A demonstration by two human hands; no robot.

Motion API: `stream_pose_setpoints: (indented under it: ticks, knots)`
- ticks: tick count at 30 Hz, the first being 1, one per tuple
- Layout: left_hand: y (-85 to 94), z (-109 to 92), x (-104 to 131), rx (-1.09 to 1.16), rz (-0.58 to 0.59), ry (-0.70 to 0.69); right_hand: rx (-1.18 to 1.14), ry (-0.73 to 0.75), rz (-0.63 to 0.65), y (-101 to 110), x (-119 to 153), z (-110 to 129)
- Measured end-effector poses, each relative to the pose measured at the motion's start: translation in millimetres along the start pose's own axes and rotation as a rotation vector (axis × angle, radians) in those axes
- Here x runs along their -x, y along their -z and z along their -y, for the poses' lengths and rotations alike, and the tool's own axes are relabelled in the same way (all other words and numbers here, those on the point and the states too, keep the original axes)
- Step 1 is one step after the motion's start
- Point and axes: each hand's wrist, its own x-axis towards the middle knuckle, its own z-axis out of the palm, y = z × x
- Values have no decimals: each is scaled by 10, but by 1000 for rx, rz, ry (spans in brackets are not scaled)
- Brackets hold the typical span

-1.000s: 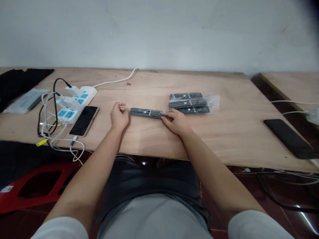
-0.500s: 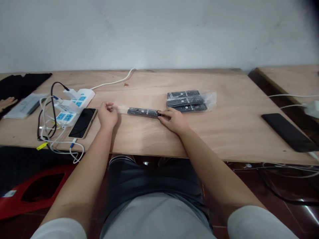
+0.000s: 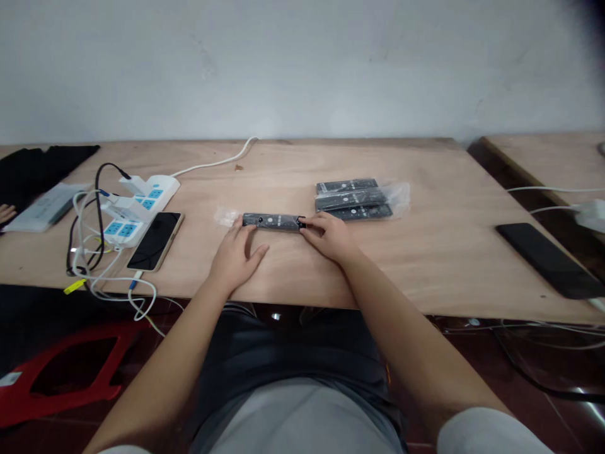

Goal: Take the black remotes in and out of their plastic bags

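Note:
A dark remote control [image 3: 278, 222] in a clear plastic sleeve lies flat on the wooden table, roughly level with the table's front edge. My right hand [image 3: 331, 236] pinches its right end between thumb and fingers. With fingers apart and the thumb stretched out to the side, my left hand [image 3: 235, 258] touches the left end of the remote. Beyond that end the loose sleeve [image 3: 225, 217] sticks out, crumpled. Several more wrapped remote controls [image 3: 352, 197] lie side by side just behind my right hand, their plastic bunched at the right.
A phone [image 3: 155, 242] lies left of my hands, beside a white power strip [image 3: 161, 189] with chargers and tangled cables. Another phone [image 3: 548, 260] rests at the table's right. At far left are a flat packet [image 3: 47, 207], black cloth [image 3: 42, 165] and another person's hand [image 3: 6, 213].
My left hand has let go of the loose end of the sleeve and moved right, opening onto the remote's left end. My right hand stays on the right end.

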Motion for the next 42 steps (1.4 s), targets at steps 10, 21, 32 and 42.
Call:
stream_pose_setpoints:
  ticks: [10, 21, 32, 42]
  knots:
    - [-42, 76, 22, -62, -38, 46, 6, -10, 11, 0, -8, -15]
    - [-89, 127, 23, -115, -37, 104, 8, -13, -6, 6, -3, -15]
    - [-40, 78, 30, -162, -147, 250, -8, -25, -4, 6, 0, -20]
    - [-26, 43, 30, -148, -5, 123, -19, -15, -12, -1, -1, -26]
